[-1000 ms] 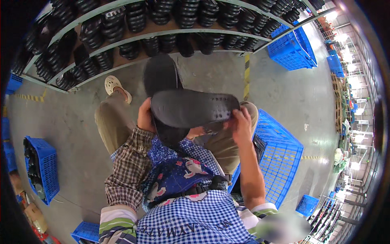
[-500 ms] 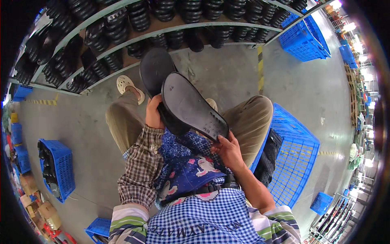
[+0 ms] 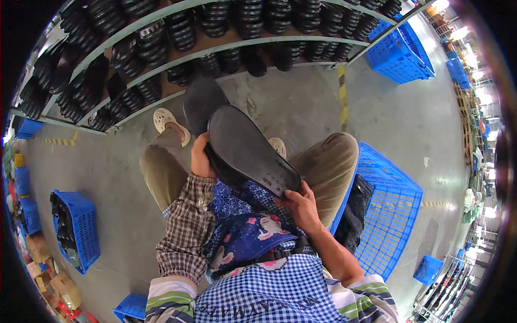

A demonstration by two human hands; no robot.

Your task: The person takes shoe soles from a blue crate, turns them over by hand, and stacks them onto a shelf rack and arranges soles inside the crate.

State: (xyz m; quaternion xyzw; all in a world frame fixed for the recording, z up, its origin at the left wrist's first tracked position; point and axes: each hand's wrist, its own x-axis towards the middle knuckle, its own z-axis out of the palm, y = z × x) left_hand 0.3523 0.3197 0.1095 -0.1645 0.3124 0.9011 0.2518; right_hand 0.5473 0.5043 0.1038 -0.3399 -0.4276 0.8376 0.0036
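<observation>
Two long black shoe soles are held over my lap. The nearer shoe sole (image 3: pixel 245 142) lies slanted, its broad end up and left, with small round marks near its lower right end. Partly behind it, the other shoe sole (image 3: pixel 203 105) points away from me. My left hand (image 3: pixel 202 159) is closed on the soles at their left edge; its fingertips are hidden beneath them. At the lower right end, my right hand (image 3: pixel 301 205) pinches the nearer sole between thumb and fingers. A patterned blue apron (image 3: pixel 264 285) covers my lap.
Metal shelves (image 3: pixel 226 46) stacked with black soles stand ahead. By my right knee is a blue crate (image 3: pixel 398 215) with black mesh material (image 3: pixel 355 212) at its near side. Another blue crate (image 3: pixel 86 231) stands at left, and a larger blue basket (image 3: pixel 401 56) at far right.
The soles have shifted slightly left and toward me, and the nearer one has tilted a little. Both hands keep their hold, with the right hand slightly lower.
</observation>
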